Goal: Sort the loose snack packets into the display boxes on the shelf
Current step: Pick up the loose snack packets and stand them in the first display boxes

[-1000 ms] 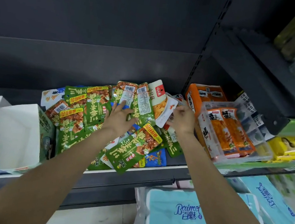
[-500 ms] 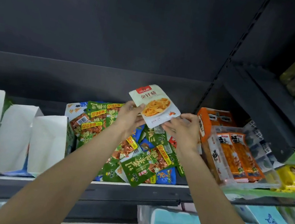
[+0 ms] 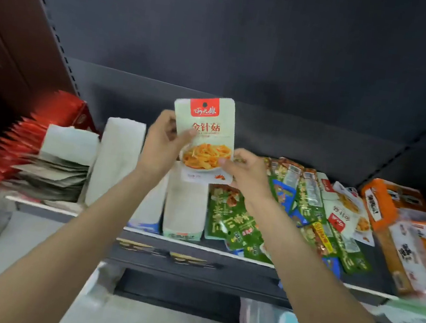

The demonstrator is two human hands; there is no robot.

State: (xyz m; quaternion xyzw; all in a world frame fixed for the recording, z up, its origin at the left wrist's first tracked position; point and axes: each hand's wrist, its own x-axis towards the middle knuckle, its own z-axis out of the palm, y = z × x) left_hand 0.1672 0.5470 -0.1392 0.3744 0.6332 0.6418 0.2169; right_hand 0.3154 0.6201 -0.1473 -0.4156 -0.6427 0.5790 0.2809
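The shelf (image 3: 194,243) carries a row of white display boxes (image 3: 116,158) on the left and a loose heap of green snack packets (image 3: 236,219) on the right. Red packets (image 3: 26,135) fill a box at the far left; what the white boxes hold cannot be seen from here. Above the nearest white box (image 3: 185,206) a pale packet (image 3: 205,133) is held upright, long axis vertical, its bottom edge just over the box top. The left hand (image 3: 162,146) pinches its left edge, the right hand (image 3: 243,171) pinches its lower right corner. The drop is likely straight down.
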